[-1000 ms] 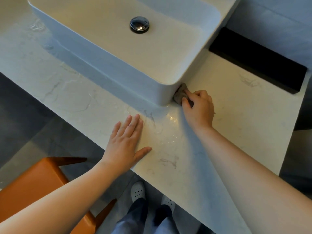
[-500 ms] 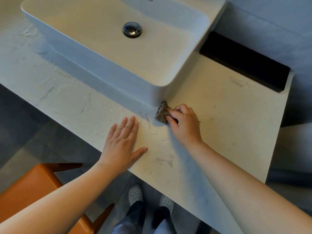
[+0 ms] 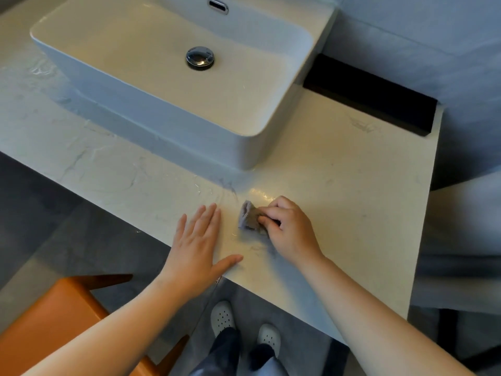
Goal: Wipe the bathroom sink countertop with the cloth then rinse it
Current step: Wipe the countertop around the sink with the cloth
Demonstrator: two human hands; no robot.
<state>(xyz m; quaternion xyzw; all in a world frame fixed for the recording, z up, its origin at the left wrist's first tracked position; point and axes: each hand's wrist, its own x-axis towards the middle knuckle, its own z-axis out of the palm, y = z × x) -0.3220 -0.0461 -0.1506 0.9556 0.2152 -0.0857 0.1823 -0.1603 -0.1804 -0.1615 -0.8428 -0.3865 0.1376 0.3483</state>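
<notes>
Pale stone with thin grey lines makes up the countertop [image 3: 352,172], and a big white sink [image 3: 162,126] sits on top of it. A dark slot [image 3: 371,96] runs along the wall to the right of the sink. An orange stool [image 3: 54,321] stands on the floor, down in front of the sink and to the left.

The cloth [image 3: 249,219] is small, grey and bunched up. It lies on the countertop just in front of the sink's near right corner. The right hand [image 3: 291,232] has its fingers curled over the cloth and presses it down on the stone. The left hand [image 3: 198,245] lies flat with straight fingers on the countertop, in front of the sink and just left of the cloth. It holds nothing. The two hands are close but do not touch.

The cloth looks soft, light and floppy, and it will not break. I think it is damp, because a wet shine [image 3: 260,194] shows on the stone between it and the sink. You could grab it anywhere. A bunched handful looks best, so no loose end drags.

The sink is the only bowl. I see no water or other things in it, only a shiny drain plug [image 3: 200,57] in the middle of its floor. I cannot tell if the plug is up or down. A small metal slot [image 3: 217,5] sits on the sink's back wall.
</notes>
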